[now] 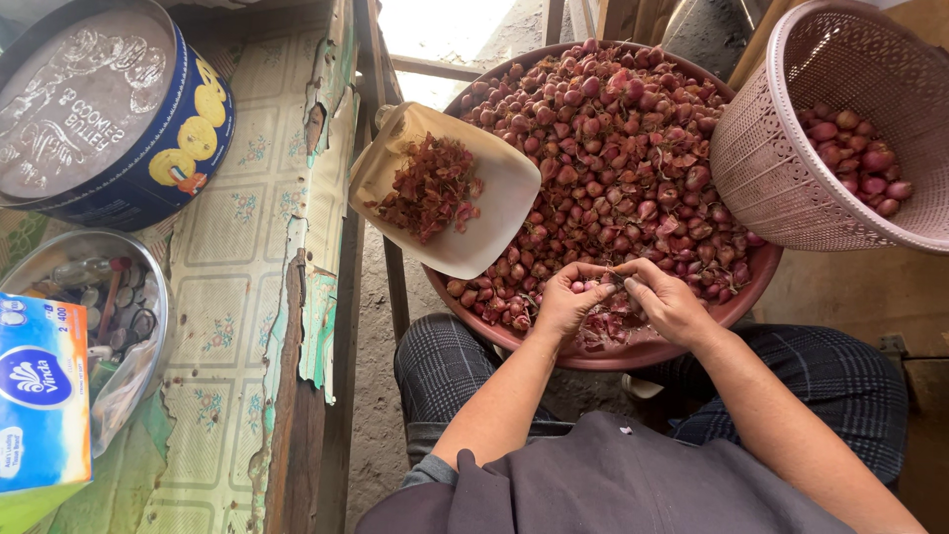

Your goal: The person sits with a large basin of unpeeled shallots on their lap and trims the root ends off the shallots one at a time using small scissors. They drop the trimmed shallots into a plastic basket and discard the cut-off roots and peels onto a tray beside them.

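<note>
Over bare concrete floor, at the near rim of the wide maroon basin [736, 297] heaped with shallots, left hand [568, 302] and right hand [667, 302] pinch one small red shallot [611, 280] between fingertips — light, firm, papery-skinned, likely slippery, best gripped at its ends.

A round blue biscuit tin [109, 109], its side printed with yellow biscuits and its lid embossed silver-grey, is being kept at the table's far left corner. A rectangular tissue box [40, 396] in blue, white and orange is being kept at the near left edge.
</note>
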`<act>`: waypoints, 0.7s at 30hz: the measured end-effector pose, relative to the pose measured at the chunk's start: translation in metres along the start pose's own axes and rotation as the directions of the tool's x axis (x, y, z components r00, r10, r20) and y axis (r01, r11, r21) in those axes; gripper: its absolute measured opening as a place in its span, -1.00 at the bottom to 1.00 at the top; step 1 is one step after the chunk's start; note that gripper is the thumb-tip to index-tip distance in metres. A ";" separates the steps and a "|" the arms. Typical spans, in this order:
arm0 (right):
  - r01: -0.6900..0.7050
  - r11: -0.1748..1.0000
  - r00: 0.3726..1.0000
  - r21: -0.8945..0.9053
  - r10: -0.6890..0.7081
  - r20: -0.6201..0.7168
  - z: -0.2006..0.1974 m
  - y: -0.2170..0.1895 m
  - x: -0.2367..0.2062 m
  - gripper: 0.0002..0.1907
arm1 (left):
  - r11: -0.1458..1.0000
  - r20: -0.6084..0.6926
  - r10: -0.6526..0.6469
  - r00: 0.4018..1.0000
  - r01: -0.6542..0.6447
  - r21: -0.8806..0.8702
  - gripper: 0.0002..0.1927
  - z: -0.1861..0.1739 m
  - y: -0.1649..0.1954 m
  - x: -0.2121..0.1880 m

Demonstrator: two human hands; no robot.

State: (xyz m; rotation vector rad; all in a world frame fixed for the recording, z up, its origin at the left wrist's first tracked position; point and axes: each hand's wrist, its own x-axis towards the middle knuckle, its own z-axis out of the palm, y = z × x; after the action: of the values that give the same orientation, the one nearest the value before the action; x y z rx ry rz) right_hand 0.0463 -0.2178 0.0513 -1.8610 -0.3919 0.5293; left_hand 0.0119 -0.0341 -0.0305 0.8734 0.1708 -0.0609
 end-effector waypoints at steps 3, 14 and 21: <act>0.003 0.999 1.000 -0.042 -0.003 -0.012 0.003 0.004 0.000 -0.69 | 1.000 -0.019 0.009 1.000 -0.009 0.010 -0.73 -0.005 -0.010 0.002; 0.043 0.911 0.993 -0.410 -0.084 -0.082 0.009 -0.017 0.001 -0.68 | 0.973 -0.061 0.049 0.997 -0.034 0.230 -0.84 -0.009 -0.005 0.008; 0.110 0.920 0.982 -0.376 -0.158 -0.100 0.013 -0.004 0.005 -0.75 | 0.877 0.062 0.143 0.988 -0.155 0.455 -0.86 -0.017 -0.005 0.009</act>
State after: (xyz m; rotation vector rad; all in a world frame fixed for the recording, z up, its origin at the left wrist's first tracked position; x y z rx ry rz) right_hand 0.0440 -0.2036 0.0507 -2.1978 -0.5584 0.2490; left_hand 0.0175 -0.0244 -0.0467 1.3582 0.0616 0.0338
